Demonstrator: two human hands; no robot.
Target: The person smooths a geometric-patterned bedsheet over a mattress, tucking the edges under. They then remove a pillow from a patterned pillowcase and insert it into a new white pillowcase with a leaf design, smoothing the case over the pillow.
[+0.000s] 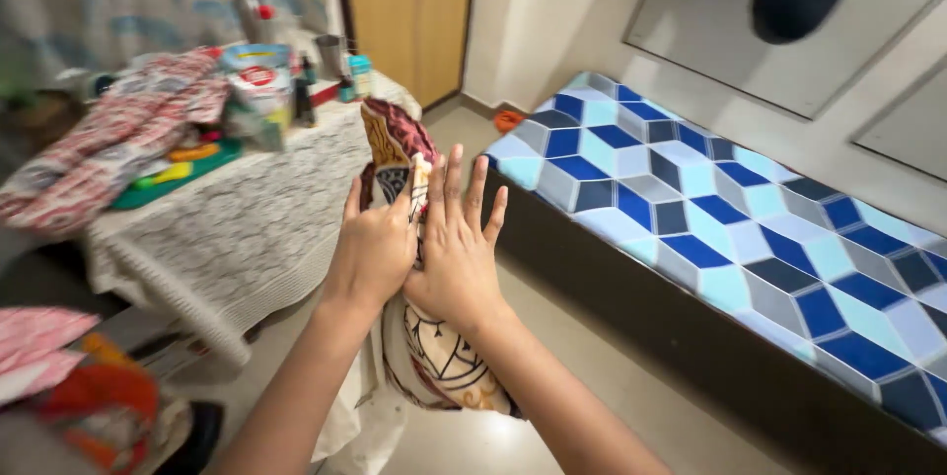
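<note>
Both hands are raised in front of the person, pressed against a patterned cloth (426, 357) in maroon, cream and yellow that hangs upright between them. The left hand (373, 248) curls round the cloth's near edge, fingers bent and closed on the fabric. The right hand (457, 253) lies flat against the cloth with its fingers (454, 184) spread wide and pointing up, palm pressed on the fabric rather than gripping it; whether its thumb pinches the cloth cannot be told. The top of the cloth rises above the fingertips, and its lower part bulges out beneath the wrists.

Left of the cloth stands a desk (247, 228) covered with a white lace cover, just beside the left hand. On the desk, further left of the cloth, lies a red and white folded fabric (118, 135) next to a green tray (173, 179), and behind these stand a round tin (258, 75) and several small bottles (345, 75). Right of the cloth runs a bed (730, 209) with a mattress in a blue, teal and grey cube pattern. Beyond the cloth is a wooden door (409, 11). Below the cloth, tiled floor (592, 396) shows between desk and bed
</note>
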